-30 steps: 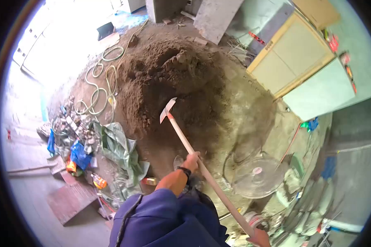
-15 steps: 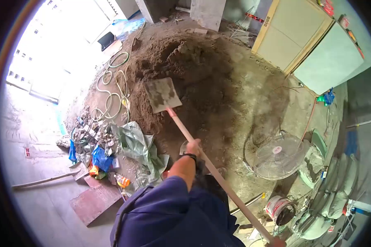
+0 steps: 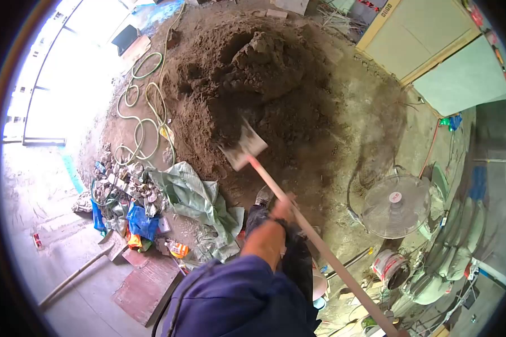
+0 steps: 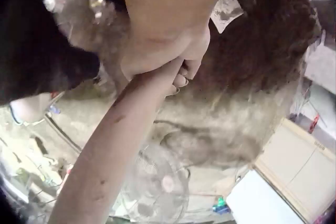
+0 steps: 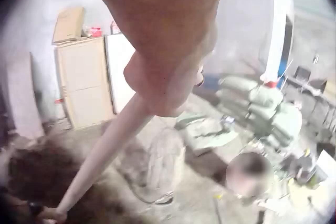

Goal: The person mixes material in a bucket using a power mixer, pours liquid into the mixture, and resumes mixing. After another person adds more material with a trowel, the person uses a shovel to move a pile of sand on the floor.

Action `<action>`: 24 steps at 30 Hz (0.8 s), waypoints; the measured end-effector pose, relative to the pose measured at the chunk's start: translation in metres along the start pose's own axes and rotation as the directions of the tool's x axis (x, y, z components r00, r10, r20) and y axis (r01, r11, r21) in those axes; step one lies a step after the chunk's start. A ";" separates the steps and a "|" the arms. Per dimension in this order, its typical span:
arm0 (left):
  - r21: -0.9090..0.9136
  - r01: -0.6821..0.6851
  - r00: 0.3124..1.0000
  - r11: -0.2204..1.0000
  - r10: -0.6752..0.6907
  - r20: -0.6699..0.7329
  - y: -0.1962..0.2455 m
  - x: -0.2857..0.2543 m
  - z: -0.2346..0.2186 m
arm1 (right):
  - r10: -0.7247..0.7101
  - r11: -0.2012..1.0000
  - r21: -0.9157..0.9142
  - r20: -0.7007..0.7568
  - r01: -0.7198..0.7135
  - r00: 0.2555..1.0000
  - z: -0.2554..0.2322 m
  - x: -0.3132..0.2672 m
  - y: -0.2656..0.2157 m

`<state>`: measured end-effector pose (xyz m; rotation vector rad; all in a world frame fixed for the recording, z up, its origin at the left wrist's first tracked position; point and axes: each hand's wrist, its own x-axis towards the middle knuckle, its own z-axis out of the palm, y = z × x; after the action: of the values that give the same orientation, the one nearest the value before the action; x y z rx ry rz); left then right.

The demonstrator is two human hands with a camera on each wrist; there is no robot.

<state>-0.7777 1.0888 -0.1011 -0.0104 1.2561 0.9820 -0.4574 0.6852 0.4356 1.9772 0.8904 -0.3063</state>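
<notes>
A shovel with a long wooden handle [image 3: 315,238] slants across the head view, its metal blade [image 3: 246,149] up against the lower front of a brown heap of loose soil [image 3: 264,78]. Partway along the handle, my left hand [image 3: 283,209] grips it; in the left wrist view the fingers of that hand [image 4: 168,50] curl round the wood. My right hand [image 5: 165,82] holds the upper end of the handle and shows only at the bottom edge of the head view. A little soil clings to the blade [image 4: 227,11].
A large round fan [image 3: 396,205] stands right, with a paint-type bucket [image 3: 391,267] below it. To the left lie a coiled hose [image 3: 138,123], a green tarp sheet [image 3: 191,191], rubble, and a second shovel [image 3: 78,275]. Panels [image 3: 416,39] lean at the upper right; stacked sacks [image 3: 455,247] sit far right.
The blade first rose and turned its flat face up, then swung down and to the right, closer to my feet. Both hands keep hold of the handle; the head view has shifted.
</notes>
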 end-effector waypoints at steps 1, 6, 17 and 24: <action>0.057 0.170 0.978 0.984 -0.161 -0.136 0.048 0.038 -0.002 | 0.007 0.993 0.115 -0.242 0.021 0.970 -0.025 -0.001 -0.054; -0.052 0.375 0.880 0.925 -0.373 -0.293 0.074 0.117 -0.053 | -0.041 0.989 0.145 0.011 0.039 0.999 -0.087 -0.029 -0.141; 0.322 0.517 0.832 0.793 -0.377 -0.408 0.024 -0.031 -0.068 | 0.037 0.961 0.275 -0.124 -0.002 0.992 0.089 -0.147 -0.080; 0.395 0.524 0.851 0.755 -0.450 -0.270 -0.080 -0.112 -0.107 | 0.286 0.884 0.342 0.140 -0.318 0.948 0.298 -0.264 -0.064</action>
<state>-0.8090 0.9175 -0.0912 -0.0504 1.5083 0.2137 -0.6492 0.3362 0.3707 2.3864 0.4785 -0.3917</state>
